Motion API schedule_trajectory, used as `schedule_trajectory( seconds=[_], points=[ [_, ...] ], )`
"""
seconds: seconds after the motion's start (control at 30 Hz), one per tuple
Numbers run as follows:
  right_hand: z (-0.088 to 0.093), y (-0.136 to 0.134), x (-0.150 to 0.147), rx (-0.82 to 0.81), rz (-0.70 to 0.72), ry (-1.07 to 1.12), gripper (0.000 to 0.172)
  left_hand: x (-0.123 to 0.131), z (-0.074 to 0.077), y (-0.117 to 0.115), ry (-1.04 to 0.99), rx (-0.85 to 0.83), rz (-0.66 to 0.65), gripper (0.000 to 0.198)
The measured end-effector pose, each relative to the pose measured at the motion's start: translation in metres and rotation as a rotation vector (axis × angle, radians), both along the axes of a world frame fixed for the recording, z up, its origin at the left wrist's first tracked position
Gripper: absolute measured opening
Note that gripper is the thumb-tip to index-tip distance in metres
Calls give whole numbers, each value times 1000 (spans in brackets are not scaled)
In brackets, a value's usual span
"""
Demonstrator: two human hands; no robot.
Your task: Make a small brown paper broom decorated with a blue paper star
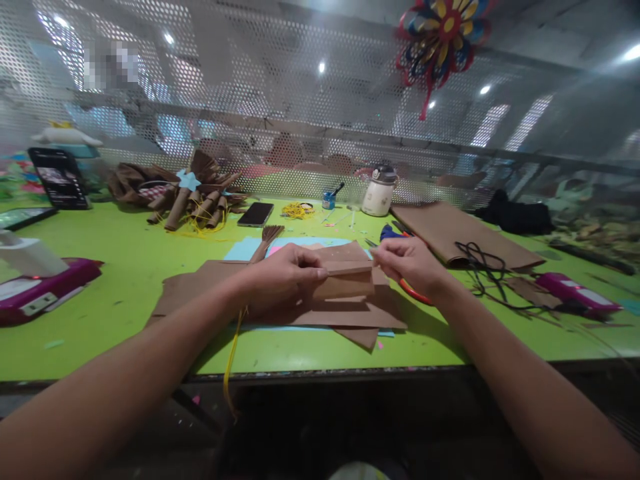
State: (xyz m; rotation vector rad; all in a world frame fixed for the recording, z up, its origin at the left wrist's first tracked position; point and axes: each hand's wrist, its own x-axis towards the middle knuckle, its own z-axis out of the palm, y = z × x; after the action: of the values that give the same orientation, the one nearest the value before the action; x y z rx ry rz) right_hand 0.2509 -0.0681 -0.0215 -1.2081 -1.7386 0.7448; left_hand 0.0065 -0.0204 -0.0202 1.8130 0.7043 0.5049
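Note:
My left hand (pixel 293 273) pinches the folded upper edge of a small piece of brown paper (pixel 350 287) between thumb and fingers. At the right end of that edge, my right hand (pixel 407 263) is closed with its fingertips on the paper's corner. Beneath both hands lie larger brown paper sheets (pixel 195 287), with light blue paper (pixel 240 248) showing under them. A fringed brown paper roll (pixel 267 241) pokes out behind my left hand. Yellow string (pixel 231 360) hangs below my left wrist over the table edge. An orange-red handle (pixel 416 293) lies partly hidden beside my right hand.
On the green table (pixel 130 267), several brown paper rolls (pixel 200 207), a phone (pixel 256 214), yellow string (pixel 299 211) and a white bottle (pixel 380 191) stand or lie at the back. Purple power strips (pixel 55 293) flank both sides. Folded brown paper (pixel 465 237) and a black cable (pixel 480 267) are right.

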Motion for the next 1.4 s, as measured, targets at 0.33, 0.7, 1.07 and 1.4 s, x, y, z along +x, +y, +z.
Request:
schedule_trajectory(
  seconds=[0.33, 0.7, 1.07, 1.4],
  points=[
    [-1, -10, -26, -114, 449, 116, 34, 7, -1, -5, -189, -179, -114, 20],
    [-5, -5, -14, -153, 386, 174, 27, 9, -5, 4, -242, -254, -26, 26],
    [-10, 0, -30, 80, 209, -507, 18, 16, -12, 3, 145, 430, -66, 22],
    [-25, 9, -28, 201, 230, -655, 15, 17, -15, 6, 394, 686, -54, 24]
  ],
)
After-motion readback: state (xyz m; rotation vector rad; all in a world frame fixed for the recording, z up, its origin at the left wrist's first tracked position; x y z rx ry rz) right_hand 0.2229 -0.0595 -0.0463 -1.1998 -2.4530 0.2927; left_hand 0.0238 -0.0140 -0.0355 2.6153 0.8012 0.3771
